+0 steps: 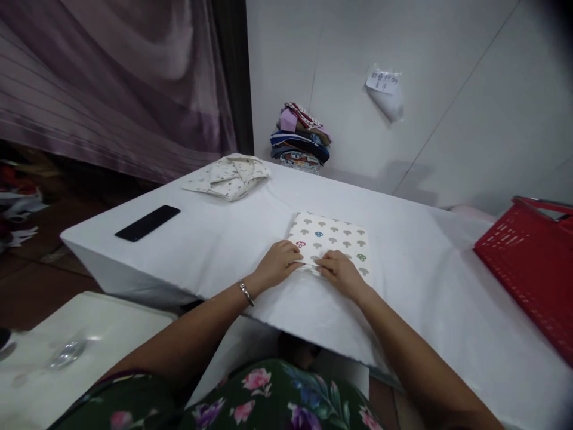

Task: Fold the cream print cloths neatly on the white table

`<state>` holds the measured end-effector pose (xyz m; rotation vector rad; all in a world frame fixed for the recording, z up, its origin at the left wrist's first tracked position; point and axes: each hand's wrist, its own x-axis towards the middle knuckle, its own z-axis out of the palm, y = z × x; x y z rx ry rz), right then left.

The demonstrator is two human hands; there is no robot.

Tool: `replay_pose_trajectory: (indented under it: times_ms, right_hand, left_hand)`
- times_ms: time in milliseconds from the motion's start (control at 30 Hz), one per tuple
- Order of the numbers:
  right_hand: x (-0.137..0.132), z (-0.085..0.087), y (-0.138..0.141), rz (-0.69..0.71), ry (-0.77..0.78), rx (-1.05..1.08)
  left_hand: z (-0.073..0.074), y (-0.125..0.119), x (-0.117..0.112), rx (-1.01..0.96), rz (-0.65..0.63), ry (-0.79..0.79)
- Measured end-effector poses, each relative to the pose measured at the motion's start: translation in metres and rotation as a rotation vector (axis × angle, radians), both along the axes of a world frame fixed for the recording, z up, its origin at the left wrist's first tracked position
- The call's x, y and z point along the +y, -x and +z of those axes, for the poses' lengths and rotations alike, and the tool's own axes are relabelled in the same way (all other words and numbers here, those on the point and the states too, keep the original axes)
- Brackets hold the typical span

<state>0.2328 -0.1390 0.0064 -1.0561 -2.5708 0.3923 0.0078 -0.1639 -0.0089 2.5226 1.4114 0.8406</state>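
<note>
A cream cloth with a mushroom print [333, 233] lies folded into a flat square on the white-covered table. My left hand [282, 261] pinches the near left part of its front edge. Beside it, my right hand [341, 272] has its fingers closed on the same edge, a little to the right. Between the two hands the edge looks slightly raised and creased. A bracelet is on my left wrist. The cloth's underside and the fingertips beneath it are hidden.
A crumpled patterned cloth [233, 177] lies at the table's far left, with a black phone-like slab [147, 223] nearer. Folded fabrics [301, 140] are stacked beyond the far edge. A red plastic basket [532, 263] stands at right. A white stool or bin lid [111, 322] is lower left.
</note>
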Motion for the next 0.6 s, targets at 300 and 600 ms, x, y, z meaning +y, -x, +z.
replay_pose_trajectory:
  times_ms: [300,600]
  right_hand:
    - [-0.010,-0.008,0.002,0.011,-0.081,0.113]
    - [-0.010,-0.016,0.001,0.063,-0.161,0.108]
  left_hand:
    - [-0.001,0.002,-0.003,0.025,-0.026,-0.083]
    - [0.001,0.005,-0.010,0.098,-0.042,-0.066]
